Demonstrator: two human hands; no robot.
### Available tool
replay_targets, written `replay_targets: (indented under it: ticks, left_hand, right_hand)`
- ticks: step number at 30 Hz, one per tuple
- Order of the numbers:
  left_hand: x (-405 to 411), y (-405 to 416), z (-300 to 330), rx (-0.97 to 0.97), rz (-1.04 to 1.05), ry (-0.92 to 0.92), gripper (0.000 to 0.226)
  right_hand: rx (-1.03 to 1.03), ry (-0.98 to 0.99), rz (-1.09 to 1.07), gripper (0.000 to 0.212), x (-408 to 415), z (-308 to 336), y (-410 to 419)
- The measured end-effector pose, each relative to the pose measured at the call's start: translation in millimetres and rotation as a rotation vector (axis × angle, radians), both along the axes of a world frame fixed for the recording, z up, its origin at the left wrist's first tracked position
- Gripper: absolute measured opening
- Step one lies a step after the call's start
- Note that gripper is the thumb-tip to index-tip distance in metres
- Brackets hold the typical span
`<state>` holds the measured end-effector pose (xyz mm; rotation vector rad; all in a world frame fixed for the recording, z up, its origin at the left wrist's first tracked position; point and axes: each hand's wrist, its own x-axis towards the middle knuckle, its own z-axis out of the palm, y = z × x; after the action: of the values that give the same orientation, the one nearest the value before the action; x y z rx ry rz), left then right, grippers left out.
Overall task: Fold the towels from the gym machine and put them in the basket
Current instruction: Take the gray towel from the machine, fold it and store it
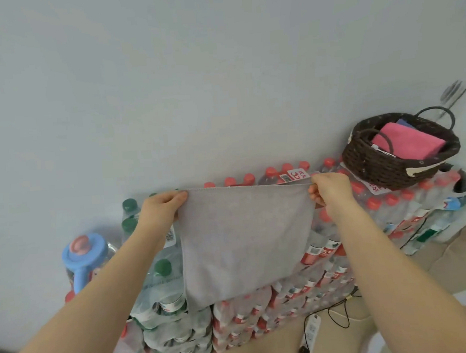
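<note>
Our left hand [164, 205] pinches the top left corner of a grey towel [244, 244], and our right hand [328, 191] pinches the top right corner, so the cloth hangs taut and flat between them, in the air in front of stacked packs of water bottles [262, 313]. We judge a fold is in hand; next the corners must meet evenly. The basket [397, 163], far right on top of the packs, already holds a folded pink towel [409, 141].
</note>
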<state>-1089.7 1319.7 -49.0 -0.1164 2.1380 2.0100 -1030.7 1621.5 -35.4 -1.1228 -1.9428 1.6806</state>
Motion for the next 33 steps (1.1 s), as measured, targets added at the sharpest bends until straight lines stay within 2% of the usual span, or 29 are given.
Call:
replay_targets:
  ticks: [4,6,9,11,14,16,18,20,22,23,25,27,30,33]
  left_hand:
    - [-22.8,13.7,-12.0,-0.022,0.075,-0.035,0.017]
    - [-31.5,18.1,-18.2,-0.043,0.105,-0.042,0.018]
    - [-42.6,27.9,-23.1,-0.041,0.159,-0.043,0.018]
    - [-48.1,34.5,-23.5,-0.024,0.21,-0.037,0.017]
    - [-59.2,37.3,-23.7,-0.043,0.315,-0.011,0.008]
    - [-65.3,38.6,-27.3,-0.177,0.399,0.047,0.01]
    - [-70.0,41.3,-33.9,-0.423,0.432,0.13,0.018]
    - [-72.4,43.3,-44.4,-0.704,0.378,0.157,0.023]
    - [-72.6,42.5,-53.5,-0.972,0.267,0.098,0.028]
    - [-71.0,40.5,-55.3,-1.035,0.22,0.053,0.033]
    - [-61.1,33.2,-53.9,-1.0,0.172,0.054,0.047]
    - [-39.9,24.2,-47.9,-0.914,0.176,0.195,0.049]
    - [11.6,12.5,-39.4,-0.778,0.209,0.351,0.031]
    - [71.0,8.5,-39.4,-0.592,0.222,0.265,0.011]
  right_hand:
    - [-0.105,-0.146,0.242,0.016,-31.6,-1.5,18.5]
    - [-0.071,-0.173,0.36,0.016,-41.6,-4.3,25.7]
    - [0.177,-0.15,0.446,0.009,-56.8,-16.3,37.6]
    - [0.352,-0.092,0.429,0.013,-71.9,-23.6,44.6]
    - [0.436,-0.042,0.415,0.008,-99.3,-26.6,45.6]
    - [0.423,0.022,0.395,0.007,-116.7,-29.9,41.1]
    - [0.48,0.062,0.387,0.008,-130.4,-37.9,34.7]
    - [0.575,0.046,0.387,0.011,-135.8,-48.6,28.7]
    - [0.648,-0.054,0.451,0.019,-134.8,-60.4,25.1]
    - [0.681,-0.123,0.503,0.026,-131.7,-64.7,23.7]
    - [0.756,-0.183,0.593,0.04,-119.5,-66.4,19.9]
    - [0.819,-0.097,0.62,0.047,-98.7,-61.6,14.9]
    - [0.899,-0.013,0.677,0.045,-52.8,-64.5,8.6]
    - [0.866,-0.086,0.772,0.041,-10.1,-74.8,3.0]
